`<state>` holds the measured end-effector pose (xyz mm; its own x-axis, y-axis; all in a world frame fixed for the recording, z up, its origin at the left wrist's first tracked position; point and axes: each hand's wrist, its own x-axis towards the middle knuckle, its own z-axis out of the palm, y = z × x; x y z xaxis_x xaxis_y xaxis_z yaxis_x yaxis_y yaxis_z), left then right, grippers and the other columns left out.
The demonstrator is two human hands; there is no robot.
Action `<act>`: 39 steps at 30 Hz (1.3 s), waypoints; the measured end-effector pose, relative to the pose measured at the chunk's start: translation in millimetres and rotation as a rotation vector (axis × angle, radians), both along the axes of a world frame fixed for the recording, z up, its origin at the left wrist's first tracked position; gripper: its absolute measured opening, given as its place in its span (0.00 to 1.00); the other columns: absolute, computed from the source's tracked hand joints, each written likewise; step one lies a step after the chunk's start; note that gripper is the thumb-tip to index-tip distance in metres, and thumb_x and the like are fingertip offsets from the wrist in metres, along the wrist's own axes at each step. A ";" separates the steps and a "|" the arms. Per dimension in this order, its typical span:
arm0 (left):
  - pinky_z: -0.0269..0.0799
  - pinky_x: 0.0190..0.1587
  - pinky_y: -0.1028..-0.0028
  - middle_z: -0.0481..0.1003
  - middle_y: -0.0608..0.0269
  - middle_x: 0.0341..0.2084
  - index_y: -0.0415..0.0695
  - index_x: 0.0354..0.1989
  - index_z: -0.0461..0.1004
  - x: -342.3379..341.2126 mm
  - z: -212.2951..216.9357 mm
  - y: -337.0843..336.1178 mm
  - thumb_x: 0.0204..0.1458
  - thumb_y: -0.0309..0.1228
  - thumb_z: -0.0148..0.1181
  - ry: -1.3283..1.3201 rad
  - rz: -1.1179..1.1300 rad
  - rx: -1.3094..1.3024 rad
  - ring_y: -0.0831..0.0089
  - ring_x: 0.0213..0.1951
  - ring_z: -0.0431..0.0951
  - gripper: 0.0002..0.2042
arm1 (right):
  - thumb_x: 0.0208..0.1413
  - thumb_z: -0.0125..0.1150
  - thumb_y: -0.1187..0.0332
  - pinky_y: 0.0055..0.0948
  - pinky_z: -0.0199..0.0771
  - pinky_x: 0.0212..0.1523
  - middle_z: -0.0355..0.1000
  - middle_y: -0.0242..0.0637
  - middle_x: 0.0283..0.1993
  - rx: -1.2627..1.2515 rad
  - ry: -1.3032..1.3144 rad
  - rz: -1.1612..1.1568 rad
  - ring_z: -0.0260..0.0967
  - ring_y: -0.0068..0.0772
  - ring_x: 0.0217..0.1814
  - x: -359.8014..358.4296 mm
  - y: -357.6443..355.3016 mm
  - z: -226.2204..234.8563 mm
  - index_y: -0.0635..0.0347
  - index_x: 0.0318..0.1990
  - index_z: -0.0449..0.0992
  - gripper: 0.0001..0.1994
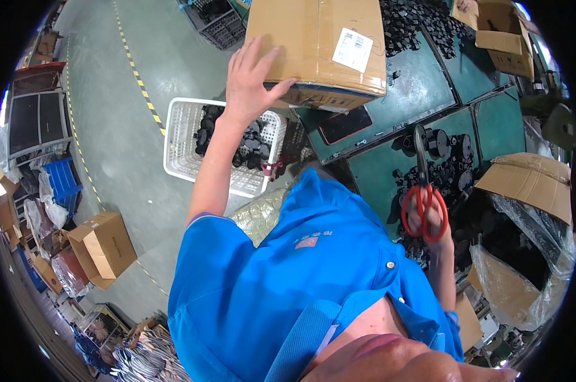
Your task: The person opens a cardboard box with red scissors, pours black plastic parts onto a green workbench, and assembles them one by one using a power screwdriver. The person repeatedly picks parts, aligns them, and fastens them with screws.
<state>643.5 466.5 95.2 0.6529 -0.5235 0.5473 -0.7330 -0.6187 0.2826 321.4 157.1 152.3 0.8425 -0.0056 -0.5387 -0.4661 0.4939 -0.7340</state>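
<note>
A large taped cardboard box (294,38) with a white label (352,49) rests at the far edge of the green worktable. My left hand (250,86) lies on the box's near left corner, its fingers spread and the thumb along the edge. On the right, my right hand (436,219) grips scissors (421,159) by their red handles. Their blades point away from me, over a heap of small black parts (450,172). Close to the blades sits a round black piece (436,143). A dark flat phone-like device (345,125) lies below the box.
Left of the table stands a white perforated basket (173,140) holding black parts. An open carton lined with clear plastic (524,254) is at my right; another open carton (508,44) is at the far right, where another person's hand (466,5) shows. A box (106,248) sits on the floor.
</note>
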 end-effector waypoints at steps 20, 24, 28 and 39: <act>0.47 0.69 0.65 0.56 0.44 0.68 0.39 0.62 0.68 28.5 -41.1 10.8 0.52 0.31 0.59 0.592 -0.101 -0.779 0.60 0.70 0.55 0.26 | 0.38 0.73 0.41 0.39 0.73 0.35 0.69 0.44 0.37 -1.839 -0.286 0.908 0.73 0.46 0.39 180.6 15.1 37.0 0.63 0.44 0.71 0.36; 0.45 0.70 0.65 0.54 0.48 0.69 0.39 0.62 0.67 29.3 -42.1 10.9 0.55 0.32 0.55 0.600 -0.111 -0.770 0.61 0.71 0.52 0.25 | 0.36 0.74 0.43 0.40 0.72 0.36 0.68 0.44 0.39 -1.836 -0.292 0.938 0.72 0.47 0.40 189.1 18.0 32.9 0.63 0.45 0.70 0.36; 0.42 0.71 0.66 0.49 0.52 0.72 0.40 0.65 0.64 26.6 -39.8 11.4 0.60 0.37 0.47 0.736 -0.086 -0.803 0.63 0.72 0.48 0.25 | 0.36 0.70 0.37 0.40 0.75 0.36 0.69 0.45 0.38 -1.834 -0.431 0.976 0.73 0.47 0.40 202.1 18.6 23.7 0.65 0.44 0.70 0.39; 0.42 0.71 0.66 0.43 0.55 0.73 0.44 0.73 0.46 23.8 -25.2 23.1 0.64 0.58 0.28 1.200 -0.436 -1.294 0.61 0.73 0.45 0.36 | 0.40 0.65 0.33 0.40 0.77 0.36 0.71 0.46 0.39 -1.669 -0.685 1.113 0.76 0.50 0.37 260.8 116.2 24.9 0.65 0.44 0.70 0.40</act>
<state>667.3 489.6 70.0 0.9033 -0.4194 0.0907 0.1755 0.5541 0.8137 582.2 273.2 177.2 0.8431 0.4826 -0.2373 0.4374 -0.8720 -0.2197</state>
